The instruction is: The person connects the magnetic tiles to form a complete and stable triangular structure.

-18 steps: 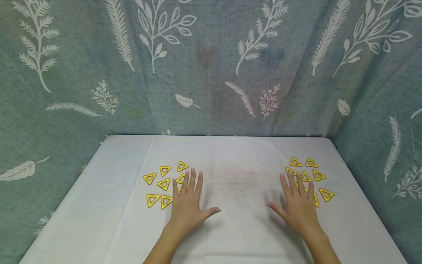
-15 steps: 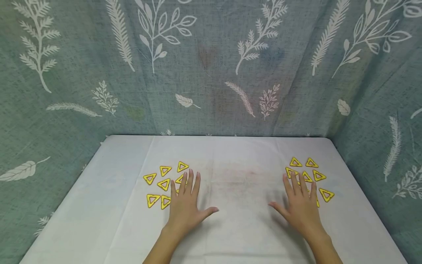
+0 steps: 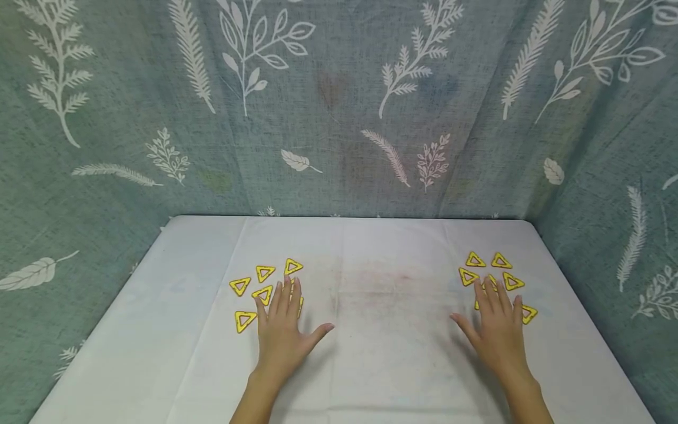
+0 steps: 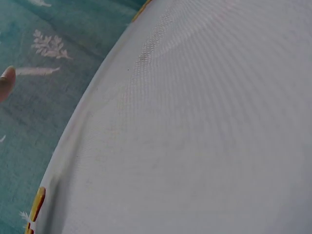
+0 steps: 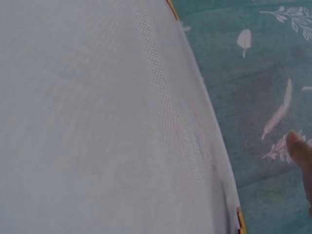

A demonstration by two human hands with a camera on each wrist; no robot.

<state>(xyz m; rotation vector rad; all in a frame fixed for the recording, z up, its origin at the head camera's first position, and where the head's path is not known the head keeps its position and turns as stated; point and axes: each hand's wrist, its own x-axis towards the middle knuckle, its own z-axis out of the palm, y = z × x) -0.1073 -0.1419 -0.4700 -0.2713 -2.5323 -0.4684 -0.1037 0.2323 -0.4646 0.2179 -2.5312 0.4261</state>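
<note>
Left hand and right hand at yellow triangles on a white table.
Each hand's fingers extend straight, thumb spread wide, gripping nothing; contact cannot be told. The hollow pieces lie flat in two groups, one per hand, probably so that each side reaches its own. Count: two hands; five triangles mostly uncovered per group, others partly hidden, total indeterminate.

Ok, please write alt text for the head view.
A person's left hand and right hand, fingers spread and nothing in either grip, partly hide two groups of yellow hollow triangles on a white table. A leaf-patterned green curtain hangs behind.
</note>
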